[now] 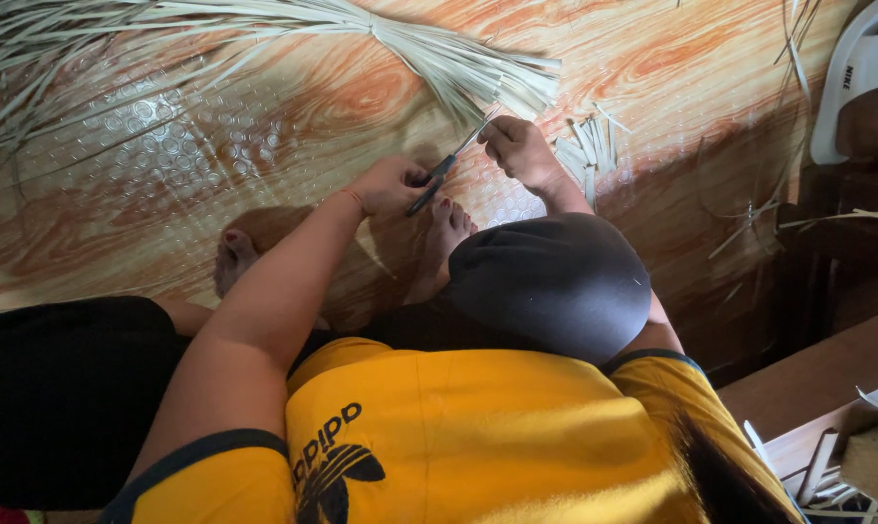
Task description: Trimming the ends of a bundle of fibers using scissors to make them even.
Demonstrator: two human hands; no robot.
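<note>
Scissors (446,167): my left hand (390,184) fingers clamp the handles. Right hand (518,150) fingers pinch the blade tip beside the strip bundle (468,68), steadying.

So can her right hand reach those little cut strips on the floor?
Probably yes. The right hand is right beside the cut strips, with bare floor between. It pinches the bundle of strips now, so it would have to let go.
</note>
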